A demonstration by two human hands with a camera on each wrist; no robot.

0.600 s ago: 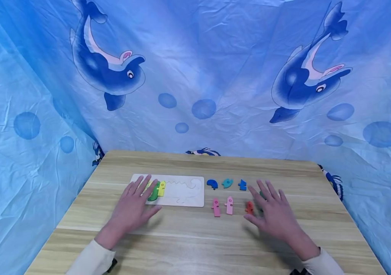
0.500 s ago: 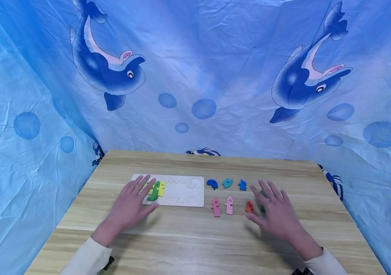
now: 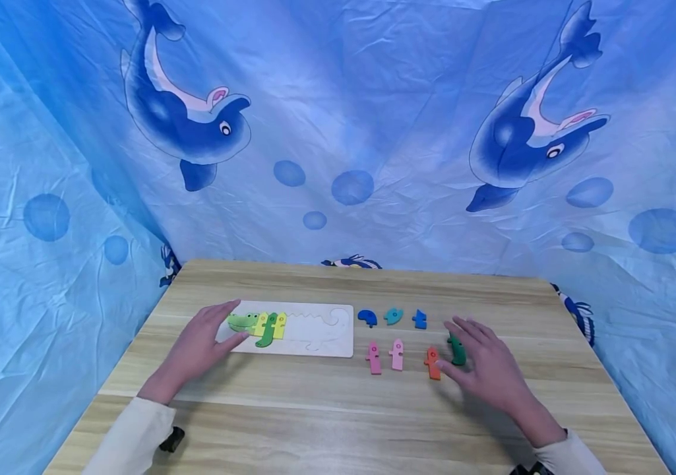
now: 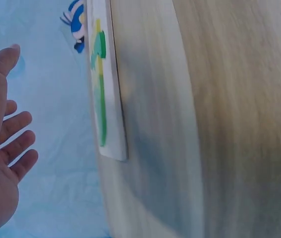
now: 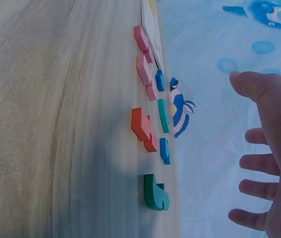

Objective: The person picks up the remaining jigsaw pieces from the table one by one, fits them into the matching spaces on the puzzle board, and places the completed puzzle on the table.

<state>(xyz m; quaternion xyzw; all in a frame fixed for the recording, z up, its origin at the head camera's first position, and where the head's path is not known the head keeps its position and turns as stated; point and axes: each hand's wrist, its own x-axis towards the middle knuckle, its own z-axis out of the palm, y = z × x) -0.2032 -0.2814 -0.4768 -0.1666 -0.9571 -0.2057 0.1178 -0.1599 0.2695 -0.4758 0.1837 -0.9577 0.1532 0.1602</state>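
My left hand point(image 3: 195, 344) hovers at the left end of a white puzzle board point(image 3: 320, 333), thumb apart from the fingers and nothing held. On the board lie a green crocodile head point(image 3: 243, 322), yellow pieces point(image 3: 280, 325) and a green leg piece point(image 3: 266, 332), side by side. My right hand point(image 3: 492, 366) is raised beside a dark green leg piece point(image 3: 458, 349) and an orange-red piece point(image 3: 433, 363). In the right wrist view its fingers point(image 5: 259, 163) are extended, holding nothing. The left wrist view likewise shows spread fingers point(image 4: 19, 131) above the board's level.
Right of the board lie a dark blue piece point(image 3: 367, 318), a teal piece point(image 3: 394, 316) and a blue piece point(image 3: 419, 319). Below them are a dark pink piece point(image 3: 374, 358) and a light pink piece point(image 3: 397, 355). A blue dolphin-print cloth point(image 3: 349, 132) hangs around the wooden table point(image 3: 314, 409).
My left hand has drawn back to the left, uncovering the crocodile head. My right hand has shifted slightly right and down, showing more of the orange-red and dark green pieces.
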